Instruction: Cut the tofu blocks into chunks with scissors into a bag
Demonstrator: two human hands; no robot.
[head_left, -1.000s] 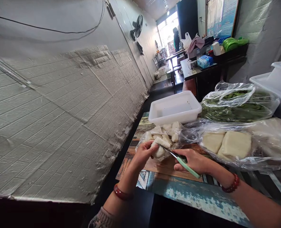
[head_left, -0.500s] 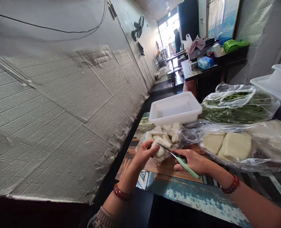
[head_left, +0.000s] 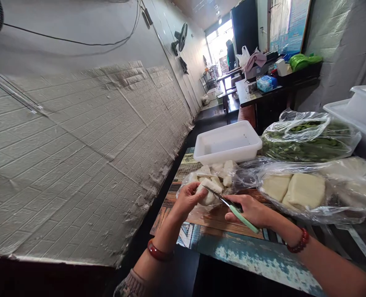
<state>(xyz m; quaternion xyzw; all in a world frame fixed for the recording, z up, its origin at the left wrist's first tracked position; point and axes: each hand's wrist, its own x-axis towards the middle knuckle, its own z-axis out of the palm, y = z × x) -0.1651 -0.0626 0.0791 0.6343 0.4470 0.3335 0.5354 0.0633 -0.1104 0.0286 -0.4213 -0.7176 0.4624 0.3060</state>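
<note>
My left hand point(head_left: 189, 199) pinches a pale white chunk of food point(head_left: 213, 185), its exact kind unclear, between thumb and fingers. My right hand point(head_left: 250, 211) holds scissors point(head_left: 242, 218) with pale green handles. Their narrow blades point up and left, with the tips against the chunk beside my left thumb. Whether the blades are parted is hard to see. Just behind the chunk, a clear plastic bag of similar white chunks point(head_left: 229, 168) lies open on the table. My right fingers partly hide the scissors' grip.
A white plastic tub point(head_left: 227, 156) stands behind the bagged chunks. To the right lie a clear bag with pale square blocks point(head_left: 306, 190) and a bag of green vegetables point(head_left: 309, 142). White lidded containers point(head_left: 364, 108) stand at far right. A brick-patterned wall point(head_left: 86, 165) runs along the left.
The view has shifted very slightly. Both hands, the scissors and the white chunk keep nearly the same positions.
</note>
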